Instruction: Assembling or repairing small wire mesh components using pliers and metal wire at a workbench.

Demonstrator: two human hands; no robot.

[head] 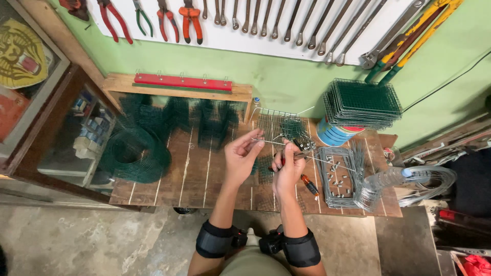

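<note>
My left hand pinches a thin silver wire that runs right across the bench, above a small green mesh piece. My right hand grips red-handled pliers whose jaws meet that wire. Both hands hover over the middle of the wooden workbench. An orange-handled screwdriver lies just right of my right wrist.
A roll of green wire mesh lies at the left, with folded mesh pieces behind it. A stack of green mesh panels rests on a blue tin. A wire tray of metal clips, a plastic bottle and a wire coil sit right. Tools hang on the wall.
</note>
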